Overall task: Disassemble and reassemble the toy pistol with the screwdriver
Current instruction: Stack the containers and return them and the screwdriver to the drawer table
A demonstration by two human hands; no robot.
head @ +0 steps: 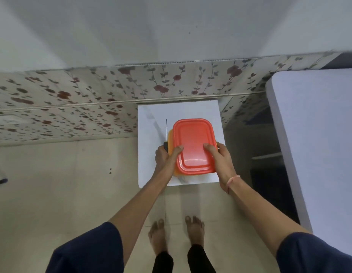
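Grips in the left hand [164, 157] the screwdriver [166, 131], black handle clamped against the left side of the orange box [170, 139], shaft pointing away; curls that thumb onto the red lid [192, 142]; holds the box over a white sheet [149, 119]; clasps its right side with the right hand [222, 160], thumb on the lid; stands beside a white table [318, 134].

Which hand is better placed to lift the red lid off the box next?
Probably the right hand: it grips only the box, with its thumb on the red lid. The left hand also holds the screwdriver against the box side, so it is less free.
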